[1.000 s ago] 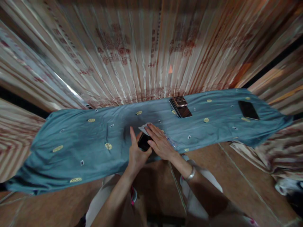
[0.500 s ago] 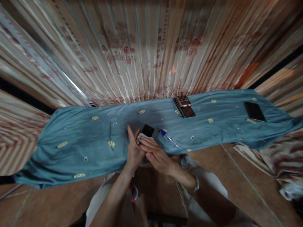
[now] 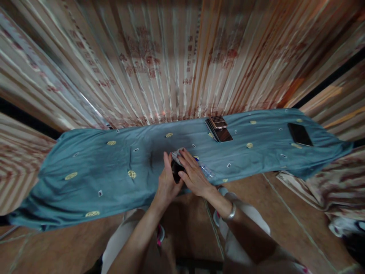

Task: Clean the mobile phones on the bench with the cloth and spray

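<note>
device (image 3: 176, 171) at frame centre, gripped by your half-curled left hand (image 3: 167, 185), cloth (image 3: 176, 156) held against it under your loosely bent right hand (image 3: 196, 177), bottle (image 3: 207, 171) right of centre

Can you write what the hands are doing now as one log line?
left hand: holds black object | right hand: holds pale cloth against it | clear bottle: lying beside right hand

Matt grey cloth (image 3: 176, 156) (crumpled), clear plastic bottle (image 3: 207, 171), shiny metal bracelet (image 3: 232, 211).

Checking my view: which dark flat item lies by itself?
The black slab at far right; the brown ones are stacked, the small dark one is held.
</note>
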A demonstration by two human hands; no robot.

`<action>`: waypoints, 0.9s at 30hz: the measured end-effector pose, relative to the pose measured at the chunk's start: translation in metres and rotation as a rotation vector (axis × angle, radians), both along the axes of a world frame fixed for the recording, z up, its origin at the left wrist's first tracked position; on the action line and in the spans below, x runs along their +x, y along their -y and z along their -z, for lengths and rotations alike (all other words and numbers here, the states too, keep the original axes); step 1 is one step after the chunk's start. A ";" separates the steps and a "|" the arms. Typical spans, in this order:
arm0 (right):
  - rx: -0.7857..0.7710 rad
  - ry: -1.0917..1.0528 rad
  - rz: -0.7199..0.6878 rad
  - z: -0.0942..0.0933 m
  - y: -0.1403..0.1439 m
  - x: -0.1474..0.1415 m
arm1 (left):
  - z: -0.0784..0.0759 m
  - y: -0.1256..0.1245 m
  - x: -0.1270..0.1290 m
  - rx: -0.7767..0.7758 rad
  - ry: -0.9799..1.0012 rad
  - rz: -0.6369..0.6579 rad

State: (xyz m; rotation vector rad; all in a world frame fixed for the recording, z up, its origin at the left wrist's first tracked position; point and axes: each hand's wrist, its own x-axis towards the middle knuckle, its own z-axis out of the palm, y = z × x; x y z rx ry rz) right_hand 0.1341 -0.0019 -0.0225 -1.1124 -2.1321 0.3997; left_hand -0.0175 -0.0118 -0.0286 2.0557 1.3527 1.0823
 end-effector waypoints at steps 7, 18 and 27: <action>0.005 0.051 -0.071 -0.011 0.015 -0.018 | 0.013 0.000 -0.004 0.045 0.071 0.060; -0.025 0.080 0.059 -0.014 -0.018 0.013 | 0.007 0.004 0.009 0.034 -0.042 0.066; -0.374 -0.286 0.181 -0.012 -0.022 0.023 | -0.011 0.005 0.005 -0.063 0.107 -0.039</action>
